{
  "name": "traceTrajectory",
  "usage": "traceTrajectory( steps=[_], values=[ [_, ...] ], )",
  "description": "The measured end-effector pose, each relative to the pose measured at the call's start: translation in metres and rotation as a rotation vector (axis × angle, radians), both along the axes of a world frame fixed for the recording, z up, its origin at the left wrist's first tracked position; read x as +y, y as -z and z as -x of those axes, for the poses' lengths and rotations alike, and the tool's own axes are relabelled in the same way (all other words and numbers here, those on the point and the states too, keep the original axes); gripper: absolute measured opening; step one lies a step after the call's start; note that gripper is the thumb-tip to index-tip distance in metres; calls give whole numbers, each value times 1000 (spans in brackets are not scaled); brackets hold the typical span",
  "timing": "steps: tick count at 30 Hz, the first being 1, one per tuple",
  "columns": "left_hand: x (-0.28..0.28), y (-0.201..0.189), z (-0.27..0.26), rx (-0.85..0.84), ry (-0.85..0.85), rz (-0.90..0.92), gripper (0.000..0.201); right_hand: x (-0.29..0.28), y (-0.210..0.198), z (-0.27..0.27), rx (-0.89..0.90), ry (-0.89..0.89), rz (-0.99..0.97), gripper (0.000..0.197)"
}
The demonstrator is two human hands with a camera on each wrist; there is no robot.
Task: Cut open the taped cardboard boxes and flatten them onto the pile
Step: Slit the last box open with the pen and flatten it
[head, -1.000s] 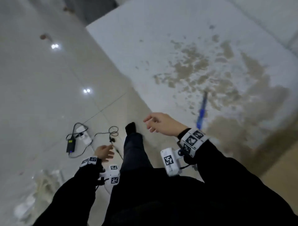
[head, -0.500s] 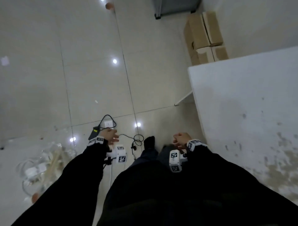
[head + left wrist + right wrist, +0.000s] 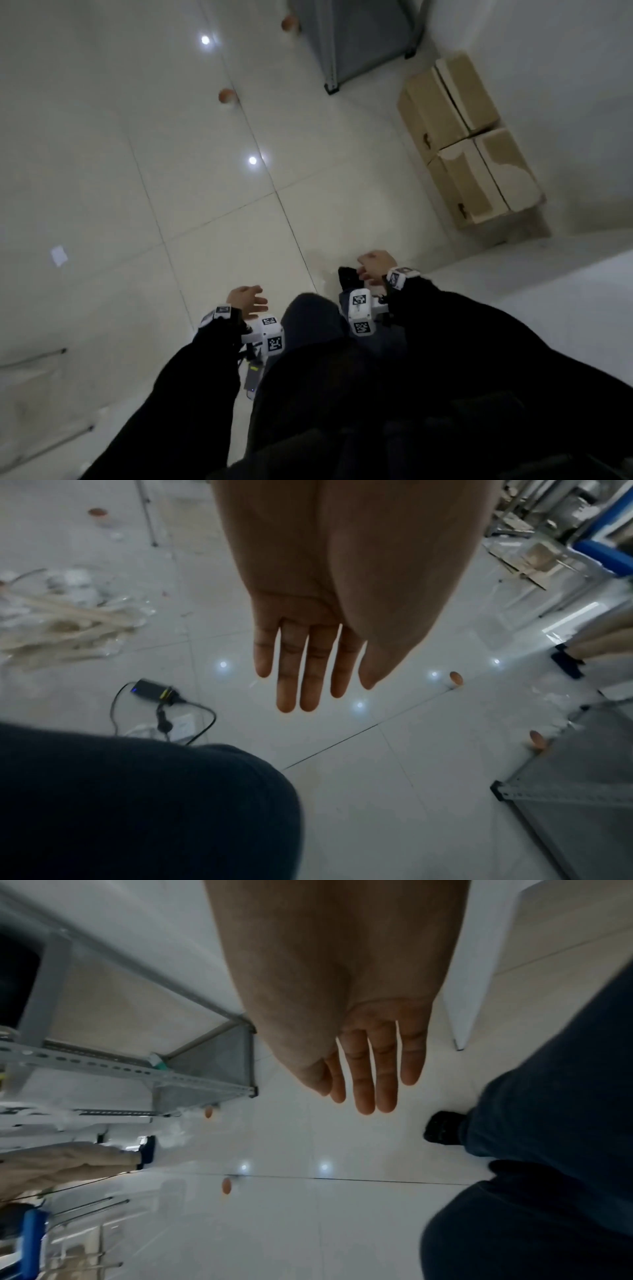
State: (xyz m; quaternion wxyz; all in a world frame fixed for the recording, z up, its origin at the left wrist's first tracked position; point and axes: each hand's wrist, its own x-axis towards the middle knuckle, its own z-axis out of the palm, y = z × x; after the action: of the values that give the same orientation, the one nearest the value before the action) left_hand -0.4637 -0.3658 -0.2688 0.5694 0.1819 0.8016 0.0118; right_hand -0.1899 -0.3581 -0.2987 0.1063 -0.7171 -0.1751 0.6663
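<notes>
Two brown cardboard boxes (image 3: pixel 469 137) stand side by side on the floor against the wall at the upper right of the head view; the nearer one (image 3: pixel 486 178) has pale tape patches on its top. Both of my hands hang empty by my legs, well short of the boxes. My left hand (image 3: pixel 248 301) has its fingers (image 3: pixel 298 669) straight and spread over the tiled floor. My right hand (image 3: pixel 375 265) is also empty, its fingers (image 3: pixel 377 1069) straight and together. No cutter shows in any view.
A white table top (image 3: pixel 548 308) fills the right side. A grey metal shelf (image 3: pixel 359 41) stands beyond the boxes. A charger with cable (image 3: pixel 161 696) lies on the floor by my left leg. Another person's legs (image 3: pixel 68 1158) stand farther off. Small brown objects (image 3: pixel 226 96) dot the tiles.
The view has swung from the stained table top to the floor and the boxes by the wall. My right hand dropped from over the table to my side. Both hands stay empty.
</notes>
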Motion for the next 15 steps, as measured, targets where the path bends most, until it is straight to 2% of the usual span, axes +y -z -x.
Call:
traceTrajectory(
  steps=[4, 6, 8, 12, 15],
  values=[
    [91, 4, 8, 77, 176, 13, 14, 71, -12, -1, 69, 75, -78, 19],
    [140, 10, 6, 112, 260, 28, 14, 99, -11, -18, 78, 106, -89, 13],
    [192, 18, -4, 156, 368, 56, 16, 120, -1, -43, 40, 216, -96, 11],
    [299, 49, -61, 199, 648, 100, 29, 130, 25, -102, -73, 544, -42, 11],
    [355, 70, -127, 164, 851, 3, 29, 111, 46, -139, -108, 687, 60, 11]
  ],
)
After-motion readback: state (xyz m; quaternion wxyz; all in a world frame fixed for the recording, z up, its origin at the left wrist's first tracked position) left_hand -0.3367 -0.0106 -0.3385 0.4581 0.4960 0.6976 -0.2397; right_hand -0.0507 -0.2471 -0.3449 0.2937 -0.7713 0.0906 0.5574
